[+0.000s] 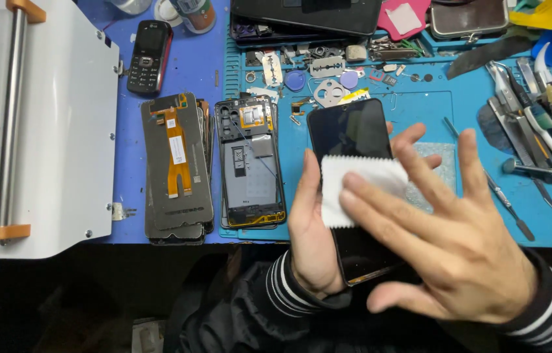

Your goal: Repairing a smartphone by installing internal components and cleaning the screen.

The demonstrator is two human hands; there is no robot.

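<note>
My left hand [312, 232] grips a black smartphone [348, 131] from below, its dark screen facing up. A small white wipe cloth [354, 180] lies on the screen. My right hand [449, 238] presses flat on that cloth with its fingers spread, covering the phone's lower right part. Both sleeves are dark with white stripes.
An opened phone frame [250, 163] and a stack of screen panels with an orange flex cable [175, 167] lie left on the blue mat [420, 104]. A small keypad phone [148, 55] sits farther back. Tweezers and tools [531, 131] lie right; a white machine [34, 124] stands far left.
</note>
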